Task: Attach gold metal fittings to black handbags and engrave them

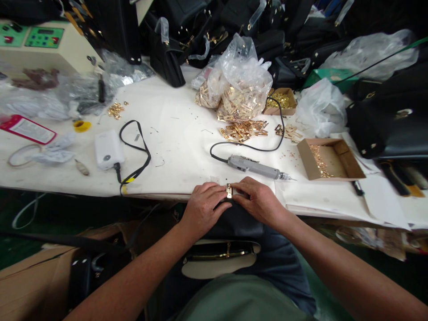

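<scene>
The gold clasp (229,191) sat at the near edge of the worktable (177,147), directly in front of the person and between the two hands, its long axis running away from the body, roughly square to that edge. Neither hand was clearly nearer: the fingertips of the left hand (203,207) were against its left side, while the right hand (262,200) had its index finger and thumb at the right side, a little spread. Both hands were partly closed, fingers bent inward; whether either truly pinched the clasp, or only steadied it, could not be told. Under them a black leather piece (239,220) reached from the near edge toward the lap. The tabletop was white and looked flat. Just beyond the right hand lay a grey electric screwdriver (257,167), its tip toward the right end, with an open cardboard box (303,156) farther that way. A heap of gold parts (242,131) lay deeper in, before a clear plastic bag (247,84) of similar pieces; a white power unit (109,149) stood on the left, near the front edge. Black bags (167,58) crowded the far edge.
</scene>
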Available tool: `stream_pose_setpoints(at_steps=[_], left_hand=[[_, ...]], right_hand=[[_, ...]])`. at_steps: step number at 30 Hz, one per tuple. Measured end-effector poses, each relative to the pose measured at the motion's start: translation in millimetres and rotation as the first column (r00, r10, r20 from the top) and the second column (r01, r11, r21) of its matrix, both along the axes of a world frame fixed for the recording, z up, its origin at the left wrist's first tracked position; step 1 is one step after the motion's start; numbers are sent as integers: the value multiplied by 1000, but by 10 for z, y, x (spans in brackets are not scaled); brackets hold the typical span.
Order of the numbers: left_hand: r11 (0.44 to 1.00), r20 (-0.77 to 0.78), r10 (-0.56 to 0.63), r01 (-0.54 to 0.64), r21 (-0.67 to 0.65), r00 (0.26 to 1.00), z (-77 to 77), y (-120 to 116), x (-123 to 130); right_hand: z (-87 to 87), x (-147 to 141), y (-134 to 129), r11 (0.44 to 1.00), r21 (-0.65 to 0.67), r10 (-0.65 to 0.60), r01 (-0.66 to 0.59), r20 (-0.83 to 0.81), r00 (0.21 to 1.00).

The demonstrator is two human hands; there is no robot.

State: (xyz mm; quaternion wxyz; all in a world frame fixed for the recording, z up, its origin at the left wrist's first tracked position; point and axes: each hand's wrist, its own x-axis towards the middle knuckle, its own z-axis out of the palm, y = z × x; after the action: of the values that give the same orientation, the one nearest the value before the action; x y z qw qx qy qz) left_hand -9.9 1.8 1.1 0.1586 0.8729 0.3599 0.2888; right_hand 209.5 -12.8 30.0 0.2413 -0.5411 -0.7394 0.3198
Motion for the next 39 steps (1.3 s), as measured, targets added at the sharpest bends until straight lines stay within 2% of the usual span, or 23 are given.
stream_pose_setpoints(at_steps=[10,19,30,39], left_hand=[[1000,-27,-20,20,14,999,-6,13,-5],[1000,-38,-20,21,16,999,12,8,-5],[1000,-74,-25,25,-2,997,11,5,-5],[998,-103,-39,44,37,994,33,6,-1]], right_hand=[[-44,0,-42,998,50,36,-40,89,995],[18,42,5,977,118,144,-176,239,960],[-9,58,36,983,102,132,-154,192,972],[-1,57,39,987,79,125,-140,169,978]])
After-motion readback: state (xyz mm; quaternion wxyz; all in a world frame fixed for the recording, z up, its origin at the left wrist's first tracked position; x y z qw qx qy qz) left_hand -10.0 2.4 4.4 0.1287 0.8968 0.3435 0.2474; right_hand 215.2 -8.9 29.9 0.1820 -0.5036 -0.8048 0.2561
